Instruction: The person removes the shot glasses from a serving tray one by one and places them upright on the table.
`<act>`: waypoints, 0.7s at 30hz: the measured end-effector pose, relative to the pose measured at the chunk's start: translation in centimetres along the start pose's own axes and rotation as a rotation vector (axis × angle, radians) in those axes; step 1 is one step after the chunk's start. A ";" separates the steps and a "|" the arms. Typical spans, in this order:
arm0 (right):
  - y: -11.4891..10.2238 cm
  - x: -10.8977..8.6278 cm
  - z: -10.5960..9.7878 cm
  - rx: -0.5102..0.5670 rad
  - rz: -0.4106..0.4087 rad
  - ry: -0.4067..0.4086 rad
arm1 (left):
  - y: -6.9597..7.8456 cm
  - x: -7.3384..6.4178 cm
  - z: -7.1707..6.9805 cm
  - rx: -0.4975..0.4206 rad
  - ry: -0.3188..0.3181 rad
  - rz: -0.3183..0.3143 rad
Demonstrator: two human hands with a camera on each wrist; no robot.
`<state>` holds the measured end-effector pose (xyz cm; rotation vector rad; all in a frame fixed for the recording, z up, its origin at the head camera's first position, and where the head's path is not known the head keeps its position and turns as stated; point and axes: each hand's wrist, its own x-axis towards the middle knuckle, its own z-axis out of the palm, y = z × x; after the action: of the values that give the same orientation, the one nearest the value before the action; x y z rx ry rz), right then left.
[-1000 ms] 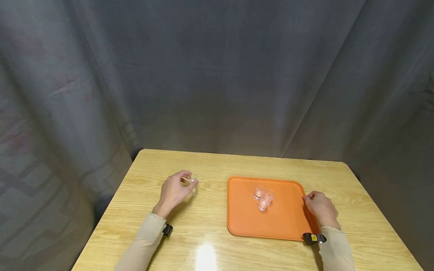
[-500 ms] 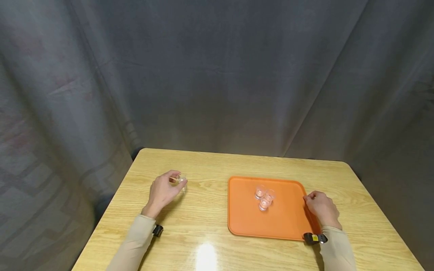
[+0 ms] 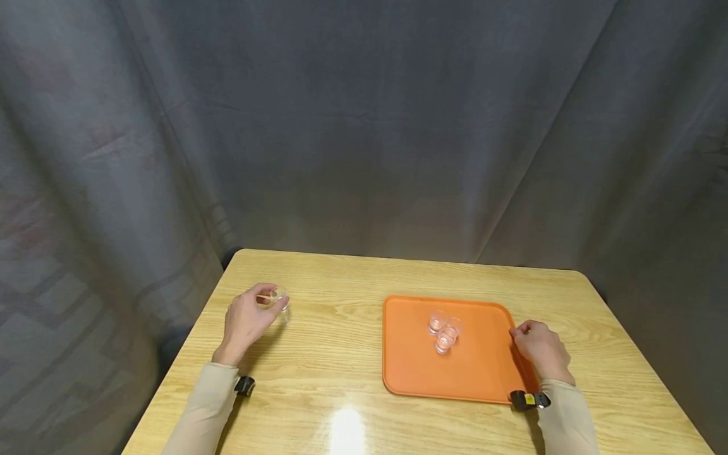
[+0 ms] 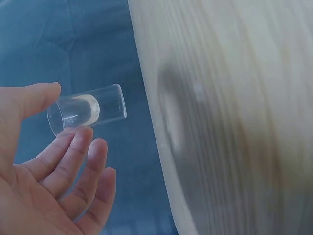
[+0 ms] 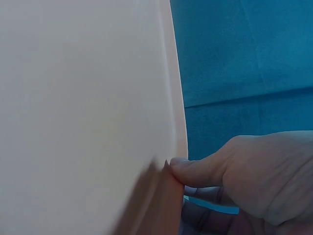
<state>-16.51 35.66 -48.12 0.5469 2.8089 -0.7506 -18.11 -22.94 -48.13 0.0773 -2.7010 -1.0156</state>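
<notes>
A clear shot glass (image 4: 105, 104) is pinched near its rim between the thumb and fingers of my left hand (image 3: 246, 323), above the left side of the table. In the left wrist view, the glass appears clear of the wood, with its base pointing toward the tabletop. My right hand (image 3: 543, 351) grips the right rim of an orange tray (image 3: 415, 373), thumb on top and fingers curled underneath. Grouped closely on that tray are three more clear glasses: a rear one (image 3: 435, 323), a right one (image 3: 454, 325) and a front one (image 3: 442, 344).
The light wooden table (image 3: 318, 373) extends around the tray, with a bright reflection near its front. Grey curtains (image 3: 352, 139) hang behind the table and along both sides.
My left hand has moved left across the table with the shot glass in its fingers. My right hand stays at the tray rim, and the three glasses keep their places.
</notes>
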 end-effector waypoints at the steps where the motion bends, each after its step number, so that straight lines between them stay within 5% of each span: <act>1: 0.0 0.0 0.0 0.000 0.000 -0.001 | -0.2 0.0 -0.2 0.003 0.005 -0.005; 21: -0.2 -0.2 -0.1 0.001 0.001 -0.004 | -2.7 0.3 -1.3 0.047 0.016 -0.078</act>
<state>-16.44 35.54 -47.88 0.5466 2.8047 -0.7522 -18.21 -25.89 -48.91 0.2005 -2.7267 -0.9682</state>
